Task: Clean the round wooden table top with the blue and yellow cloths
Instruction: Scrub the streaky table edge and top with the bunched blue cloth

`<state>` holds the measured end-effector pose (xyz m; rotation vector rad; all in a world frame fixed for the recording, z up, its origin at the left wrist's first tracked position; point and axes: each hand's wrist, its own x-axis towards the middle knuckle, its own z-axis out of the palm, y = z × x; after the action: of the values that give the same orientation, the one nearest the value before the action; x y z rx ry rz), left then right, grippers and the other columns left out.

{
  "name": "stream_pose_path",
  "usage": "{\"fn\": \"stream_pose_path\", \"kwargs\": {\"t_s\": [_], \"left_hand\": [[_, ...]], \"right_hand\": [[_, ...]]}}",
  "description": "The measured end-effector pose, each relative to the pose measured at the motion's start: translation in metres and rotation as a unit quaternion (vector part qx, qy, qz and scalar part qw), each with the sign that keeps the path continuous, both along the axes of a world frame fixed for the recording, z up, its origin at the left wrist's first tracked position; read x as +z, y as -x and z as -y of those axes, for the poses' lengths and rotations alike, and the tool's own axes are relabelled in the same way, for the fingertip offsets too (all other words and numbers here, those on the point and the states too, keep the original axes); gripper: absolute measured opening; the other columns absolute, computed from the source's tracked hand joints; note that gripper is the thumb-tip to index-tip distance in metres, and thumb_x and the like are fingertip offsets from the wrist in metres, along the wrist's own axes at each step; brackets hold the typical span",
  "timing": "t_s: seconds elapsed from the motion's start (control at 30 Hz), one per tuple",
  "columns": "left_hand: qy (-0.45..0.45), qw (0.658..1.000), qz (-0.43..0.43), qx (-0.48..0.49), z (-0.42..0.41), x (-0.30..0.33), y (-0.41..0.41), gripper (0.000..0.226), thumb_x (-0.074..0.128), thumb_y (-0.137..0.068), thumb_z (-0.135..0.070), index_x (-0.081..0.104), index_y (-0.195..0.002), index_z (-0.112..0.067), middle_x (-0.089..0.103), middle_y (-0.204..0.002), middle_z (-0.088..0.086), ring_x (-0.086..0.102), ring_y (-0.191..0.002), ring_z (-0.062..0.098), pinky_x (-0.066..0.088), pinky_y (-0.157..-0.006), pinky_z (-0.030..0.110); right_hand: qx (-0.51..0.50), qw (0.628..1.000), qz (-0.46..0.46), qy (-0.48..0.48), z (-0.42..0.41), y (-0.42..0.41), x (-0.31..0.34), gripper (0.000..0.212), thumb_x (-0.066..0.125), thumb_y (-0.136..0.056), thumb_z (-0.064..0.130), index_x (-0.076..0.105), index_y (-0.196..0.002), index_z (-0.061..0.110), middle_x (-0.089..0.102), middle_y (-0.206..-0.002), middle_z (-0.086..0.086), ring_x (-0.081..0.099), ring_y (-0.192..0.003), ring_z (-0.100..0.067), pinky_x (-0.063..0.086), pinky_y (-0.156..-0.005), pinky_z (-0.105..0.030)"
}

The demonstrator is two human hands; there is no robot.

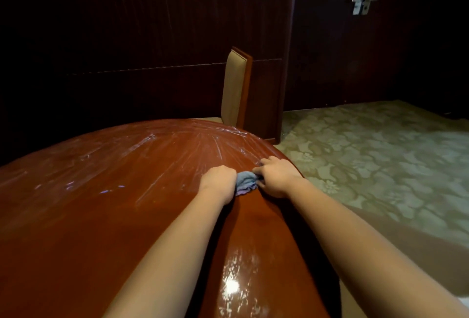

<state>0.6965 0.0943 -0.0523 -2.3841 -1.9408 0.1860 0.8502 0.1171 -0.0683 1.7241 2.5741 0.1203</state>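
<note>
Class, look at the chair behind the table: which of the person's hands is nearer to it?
Right. The right hand grips the blue cloth near the table edge, below the chair; the left hand grips the cloth's other side, farther from it.

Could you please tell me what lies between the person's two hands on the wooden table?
In the head view, a bunched blue cloth lies between the left hand and the right hand; both grip it on the table top.
</note>
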Motion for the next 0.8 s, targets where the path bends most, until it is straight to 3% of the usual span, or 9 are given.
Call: {"fn": "stream_pose_path", "kwargs": {"t_s": [0.23,0.4,0.57,0.8], "left_hand": [[0.014,1.000,0.006,0.007,-0.004,0.000,0.001,0.025,0.056,-0.088,-0.016,0.065,-0.107,-0.005,0.062,-0.113,0.016,0.061,-0.104,0.036,0.050,-0.079,0.040],[0.028,0.999,0.025,-0.005,-0.007,-0.001,0.000,0.028,0.059,-0.086,-0.029,0.067,-0.103,-0.009,0.062,-0.108,0.016,0.060,-0.100,0.036,0.049,-0.076,0.037],[0.010,0.999,0.040,-0.008,0.013,-0.004,-0.012,0.022,0.057,-0.084,-0.021,0.068,-0.097,-0.007,0.064,-0.102,0.016,0.062,-0.094,0.036,0.046,-0.069,0.035],[0.001,1.000,0.011,-0.026,0.077,0.001,-0.042,0.024,0.055,-0.089,-0.017,0.064,-0.106,-0.002,0.064,-0.110,0.019,0.062,-0.101,0.036,0.050,-0.080,0.039]], "right_hand": [[0.049,0.999,0.007,0.015,-0.009,-0.007,0.004,0.039,0.047,-0.094,0.042,0.054,-0.130,0.031,0.050,-0.131,0.000,0.043,-0.118,-0.023,0.039,-0.093,-0.032],[0.092,0.995,0.029,0.037,-0.020,-0.016,0.013,0.035,0.051,-0.089,0.041,0.062,-0.121,0.030,0.057,-0.125,-0.001,0.045,-0.115,-0.023,0.040,-0.091,-0.032],[0.096,0.995,0.029,0.026,-0.010,-0.023,0.015,0.036,0.053,-0.087,0.036,0.063,-0.122,0.031,0.056,-0.129,0.000,0.044,-0.116,-0.023,0.038,-0.090,-0.030],[0.068,0.997,0.036,-0.027,0.055,-0.043,0.006,0.030,0.051,-0.087,0.035,0.066,-0.111,0.028,0.059,-0.117,0.002,0.045,-0.113,-0.021,0.037,-0.086,-0.032]]}}
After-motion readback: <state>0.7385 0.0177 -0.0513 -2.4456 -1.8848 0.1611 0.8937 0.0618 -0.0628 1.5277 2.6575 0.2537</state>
